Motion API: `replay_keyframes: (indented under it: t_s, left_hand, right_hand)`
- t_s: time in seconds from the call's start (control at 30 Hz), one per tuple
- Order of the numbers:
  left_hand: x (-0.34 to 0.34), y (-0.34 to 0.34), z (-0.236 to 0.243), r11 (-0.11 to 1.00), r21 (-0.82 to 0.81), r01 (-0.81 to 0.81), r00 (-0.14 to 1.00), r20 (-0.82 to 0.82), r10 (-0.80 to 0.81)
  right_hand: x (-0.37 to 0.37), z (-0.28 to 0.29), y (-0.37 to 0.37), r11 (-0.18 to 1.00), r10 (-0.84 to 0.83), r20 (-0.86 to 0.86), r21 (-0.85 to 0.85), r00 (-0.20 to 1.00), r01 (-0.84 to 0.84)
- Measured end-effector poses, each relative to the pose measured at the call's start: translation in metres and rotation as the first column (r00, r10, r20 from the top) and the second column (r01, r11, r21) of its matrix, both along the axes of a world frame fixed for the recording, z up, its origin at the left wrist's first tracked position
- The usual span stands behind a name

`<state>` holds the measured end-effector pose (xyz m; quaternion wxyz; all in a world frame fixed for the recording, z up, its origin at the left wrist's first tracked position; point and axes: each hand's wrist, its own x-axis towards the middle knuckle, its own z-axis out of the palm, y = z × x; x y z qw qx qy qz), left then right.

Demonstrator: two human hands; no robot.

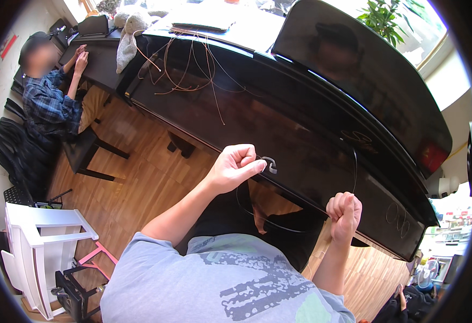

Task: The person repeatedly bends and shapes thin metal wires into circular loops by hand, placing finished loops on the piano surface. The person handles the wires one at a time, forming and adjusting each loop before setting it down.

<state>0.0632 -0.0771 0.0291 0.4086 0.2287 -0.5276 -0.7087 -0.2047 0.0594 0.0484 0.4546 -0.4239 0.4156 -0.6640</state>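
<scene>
My left hand is closed in a fist in front of the black piano. A small grey curved piece, like a loop or clip, sticks out by its thumb and index finger. A thin dark strand seems to run from that hand, and its kind is unclear. My right hand is also closed, with the thumb up, nearer the piano's right end. Out of its grip rises a thin dark cord, bending up against the piano. Both hands are held apart above my lap.
Several brown cords lie tangled on the piano's left part. Thin loops show at its right end. A plush toy sits at the far left corner. Another person sits at the left. White furniture stands lower left.
</scene>
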Motion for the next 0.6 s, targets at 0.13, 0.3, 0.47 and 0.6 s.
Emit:
replay_keyframes:
  t_s: [0.13, 0.3, 0.47, 0.6]
  left_hand:
    - [0.008, 0.002, 0.004, 0.998, -0.014, 0.064, 0.997, -0.042, -0.065]
    - [0.022, 0.001, 0.000, 0.976, -0.097, 0.194, 0.981, 0.002, -0.195]
    - [0.032, 0.001, 0.006, 0.902, -0.235, 0.363, 0.932, 0.087, -0.352]
    - [0.036, 0.000, 0.004, 0.858, -0.316, 0.404, 0.914, 0.129, -0.384]
  right_hand:
    - [0.006, 0.004, -0.005, 1.000, -0.005, -0.039, 0.001, 0.999, 0.005]
    - [0.011, 0.008, -0.010, 1.000, -0.011, -0.025, 0.005, 1.000, 0.011]
    - [0.016, 0.015, -0.017, 1.000, -0.003, -0.088, 0.002, 0.996, 0.003]
    - [0.017, 0.024, -0.022, 1.000, 0.016, -0.160, -0.014, 0.987, -0.019]
